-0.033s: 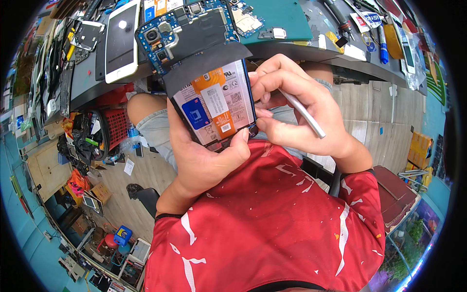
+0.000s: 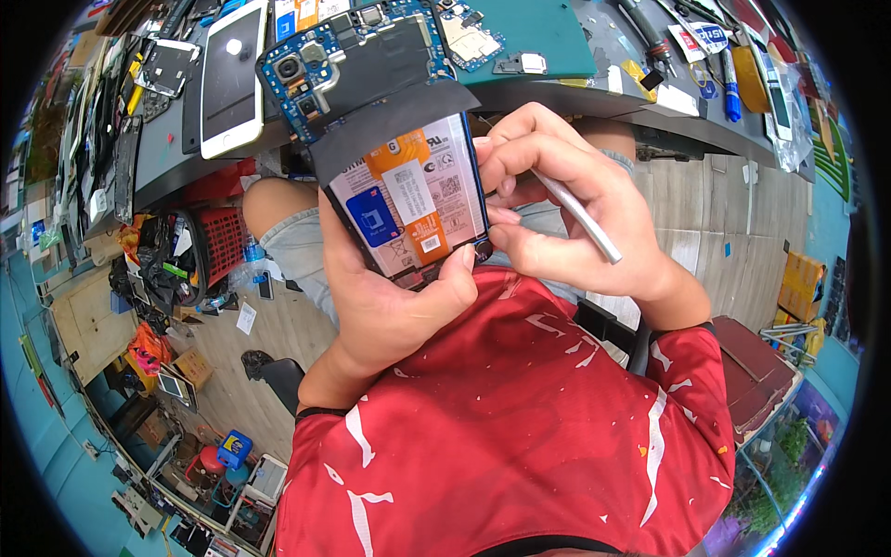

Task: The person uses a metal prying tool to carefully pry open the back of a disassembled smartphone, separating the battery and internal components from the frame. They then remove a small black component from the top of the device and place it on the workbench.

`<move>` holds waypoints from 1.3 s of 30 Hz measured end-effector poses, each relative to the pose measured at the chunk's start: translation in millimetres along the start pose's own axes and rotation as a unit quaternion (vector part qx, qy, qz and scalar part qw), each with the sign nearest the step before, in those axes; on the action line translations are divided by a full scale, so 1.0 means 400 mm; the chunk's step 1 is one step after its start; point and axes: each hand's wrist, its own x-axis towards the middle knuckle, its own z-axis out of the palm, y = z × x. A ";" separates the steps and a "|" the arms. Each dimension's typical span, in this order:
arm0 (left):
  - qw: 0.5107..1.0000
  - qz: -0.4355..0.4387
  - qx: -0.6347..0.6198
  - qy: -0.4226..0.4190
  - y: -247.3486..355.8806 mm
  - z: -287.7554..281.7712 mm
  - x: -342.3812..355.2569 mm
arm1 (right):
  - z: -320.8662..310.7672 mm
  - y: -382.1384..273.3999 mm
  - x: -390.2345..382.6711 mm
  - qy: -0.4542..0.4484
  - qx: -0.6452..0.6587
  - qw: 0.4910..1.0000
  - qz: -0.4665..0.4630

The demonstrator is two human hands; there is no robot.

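Note:
An opened smartphone [image 2: 449,190] is held up before me, its back off, with the battery showing under white, orange and blue labels. Its blue circuit board [image 2: 290,91] with camera lenses lies at the upper end, and a black sheet [image 2: 394,116] crosses the middle. My left hand [image 2: 394,302] grips the phone's lower end, thumb on the bottom corner. At the phone's right edge, my right hand [image 2: 575,200] has its fingertips close against the frame. A slim silver tool [image 2: 589,227] rests in that hand, pointing down to the right; its working tip is hidden.
Beyond the phone is a grey workbench [image 2: 594,104] with a green mat [image 2: 548,37]. A white phone [image 2: 232,79] lies left, a loose circuit board [image 2: 471,42] on the mat. A blue marker [image 2: 731,88] lies right. A red basket [image 2: 218,246] with clutter stands at lower left.

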 end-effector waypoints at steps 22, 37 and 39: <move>0.999 0.003 -0.016 0.035 -0.014 0.005 0.012 | -0.005 -0.007 -0.001 -0.004 -0.065 0.998 -0.011; 0.999 -0.003 0.021 0.036 -0.005 0.010 0.014 | -0.006 0.008 0.005 0.025 -0.123 0.990 -0.070; 0.999 0.004 0.037 0.033 -0.006 0.011 0.018 | 0.003 0.019 0.007 0.051 -0.105 0.990 -0.076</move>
